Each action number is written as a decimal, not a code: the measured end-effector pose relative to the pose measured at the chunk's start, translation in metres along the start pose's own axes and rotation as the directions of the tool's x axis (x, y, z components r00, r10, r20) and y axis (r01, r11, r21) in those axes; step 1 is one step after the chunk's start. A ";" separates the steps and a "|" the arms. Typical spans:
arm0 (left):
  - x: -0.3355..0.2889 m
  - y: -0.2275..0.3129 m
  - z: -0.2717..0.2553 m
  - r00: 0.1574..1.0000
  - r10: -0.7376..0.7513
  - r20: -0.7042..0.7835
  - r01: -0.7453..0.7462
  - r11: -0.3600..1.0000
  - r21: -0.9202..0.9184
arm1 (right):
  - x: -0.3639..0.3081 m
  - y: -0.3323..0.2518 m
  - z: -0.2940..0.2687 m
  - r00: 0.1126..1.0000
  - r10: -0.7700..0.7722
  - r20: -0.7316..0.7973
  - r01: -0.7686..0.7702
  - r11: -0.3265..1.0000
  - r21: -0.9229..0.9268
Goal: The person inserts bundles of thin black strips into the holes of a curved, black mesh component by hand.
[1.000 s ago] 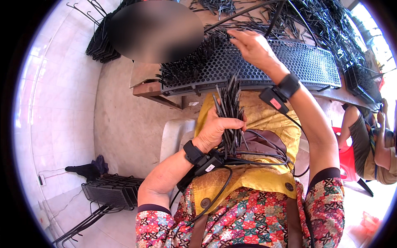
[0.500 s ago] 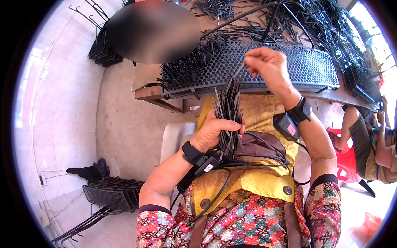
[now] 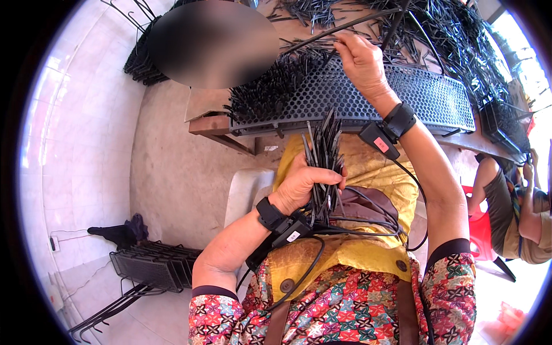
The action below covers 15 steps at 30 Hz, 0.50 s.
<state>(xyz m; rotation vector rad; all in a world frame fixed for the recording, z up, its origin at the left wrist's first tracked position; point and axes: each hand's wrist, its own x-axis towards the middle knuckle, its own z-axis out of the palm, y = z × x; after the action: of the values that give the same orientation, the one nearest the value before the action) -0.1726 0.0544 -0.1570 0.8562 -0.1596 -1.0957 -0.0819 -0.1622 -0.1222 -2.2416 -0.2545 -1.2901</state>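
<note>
My left hand (image 3: 307,179) is wrapped round a bundle of thin black strips (image 3: 325,152), which stand roughly upright above my lap. Farther off, my right hand (image 3: 361,62) is pinched on a single black strip (image 3: 332,56) over the far edge of a black perforated rack (image 3: 397,95). The strip's lower end is hard to make out against the rack's holes. Many similar strips (image 3: 261,86) stand packed in the rack's left part, while its middle and right show bare holes.
Piles of loose black strips (image 3: 454,40) cover the table beyond the rack. Black stacked racks (image 3: 152,267) sit at lower left by the tiled wall. On the right, another person (image 3: 500,201) is beside a red stool (image 3: 479,224). Cables (image 3: 368,227) cross my lap over a yellow apron (image 3: 322,259).
My right hand has moved up and away from the bundle to the rack's far edge, carrying a strip. My left hand still grips the bundle, nearly in place.
</note>
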 end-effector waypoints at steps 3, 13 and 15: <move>0.002 0.001 0.001 1.000 0.006 0.001 -0.006 1.000 -0.008 | 0.001 0.006 0.007 0.990 -0.092 0.107 0.098 0.994 -0.052; 0.001 0.003 0.004 1.000 0.008 -0.006 -0.008 1.000 -0.029 | -0.009 -0.009 -0.009 0.890 0.166 0.424 -0.199 0.979 0.036; -0.001 0.003 0.003 1.000 0.009 -0.009 -0.009 0.999 -0.048 | -0.008 -0.037 -0.036 0.711 0.370 0.598 -0.570 0.801 0.183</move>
<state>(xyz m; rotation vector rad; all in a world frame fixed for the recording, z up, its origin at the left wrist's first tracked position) -0.1726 0.0536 -0.1525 0.8161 -0.1292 -1.0835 -0.1283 -0.1494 -0.1017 -2.0952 -0.0758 -0.2825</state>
